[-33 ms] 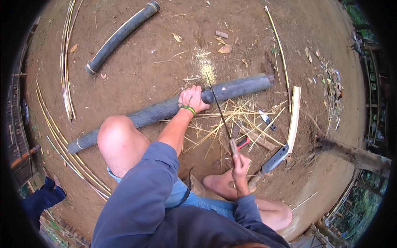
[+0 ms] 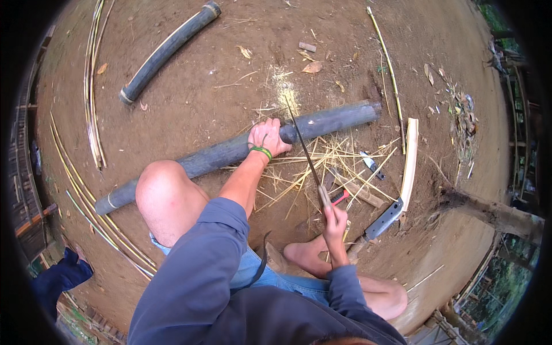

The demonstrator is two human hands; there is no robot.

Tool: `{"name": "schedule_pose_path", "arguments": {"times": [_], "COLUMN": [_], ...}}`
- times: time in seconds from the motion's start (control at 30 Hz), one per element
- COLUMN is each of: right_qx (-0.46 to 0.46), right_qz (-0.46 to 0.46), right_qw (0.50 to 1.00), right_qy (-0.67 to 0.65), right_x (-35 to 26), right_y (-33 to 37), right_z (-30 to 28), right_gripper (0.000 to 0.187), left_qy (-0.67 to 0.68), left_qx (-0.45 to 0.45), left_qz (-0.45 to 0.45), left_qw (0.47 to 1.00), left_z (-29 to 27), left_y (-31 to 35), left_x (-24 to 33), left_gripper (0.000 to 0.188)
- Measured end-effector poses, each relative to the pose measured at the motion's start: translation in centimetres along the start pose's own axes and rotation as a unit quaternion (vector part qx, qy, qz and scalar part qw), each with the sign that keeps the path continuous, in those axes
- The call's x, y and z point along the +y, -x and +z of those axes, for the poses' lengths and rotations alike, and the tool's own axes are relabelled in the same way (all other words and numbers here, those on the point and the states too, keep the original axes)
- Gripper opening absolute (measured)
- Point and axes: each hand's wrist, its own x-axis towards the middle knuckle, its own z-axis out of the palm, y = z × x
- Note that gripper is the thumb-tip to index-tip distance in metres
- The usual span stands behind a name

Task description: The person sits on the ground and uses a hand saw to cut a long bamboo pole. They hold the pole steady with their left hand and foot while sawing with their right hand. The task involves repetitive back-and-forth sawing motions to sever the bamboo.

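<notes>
Right now the left hand (image 2: 267, 137) is wrapped over a long dark bamboo pole (image 2: 230, 152) and presses it down on the dirt ground (image 2: 218, 98). The pole lies across the middle, from 8 o'clock up to 2 o'clock. The right hand (image 2: 334, 221) is closed tight on the handle of a thin long blade (image 2: 305, 152). The blade points to 12 o'clock and crosses the pole just beside the left hand. A pale dust patch (image 2: 287, 92) lies at 12 o'clock past the pole. Yellow shavings (image 2: 322, 167) are spread near the feet. A big knife (image 2: 382, 221) rests at 4 o'clock, by a pale split strip (image 2: 410, 164). Another dark pole (image 2: 167, 49) lies at 11 o'clock, well apart.
</notes>
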Motion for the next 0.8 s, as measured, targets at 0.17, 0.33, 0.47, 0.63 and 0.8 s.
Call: {"name": "schedule_pose_path", "arguments": {"times": [0.17,0.33,0.47,0.63,0.8], "right_qx": [0.018,-0.012,0.006,0.023,-0.007], "right_qz": [-0.026,-0.029,0.010,-0.045,-0.021], "right_qw": [0.999,0.999,1.000,0.998,0.999], "right_qy": [-0.014,-0.008,0.010,0.036,0.048], "right_x": [-0.1,-0.8,-2.4,-2.7,3.3], "right_y": [-11.7,-2.6,-12.0,-10.0,-2.7], "right_z": [6.1,2.2,6.8,6.9,-0.3], "right_gripper": [0.037,0.029,0.039,0.037,0.030], "left_qy": [0.003,-0.006,0.010,-0.026,0.028], "left_qx": [0.022,0.025,0.042,0.088,0.012], "left_qz": [0.022,0.011,0.040,0.069,0.040], "left_qw": [1.000,1.000,0.998,0.993,0.999], "left_z": [0.7,0.3,1.1,1.7,-0.4], "left_y": [-0.8,-0.2,-0.6,0.8,-0.9], "left_x": [1.1,-0.7,0.6,0.6,-0.1], "left_gripper": [0.069,0.069,0.069,0.069,0.067]}}
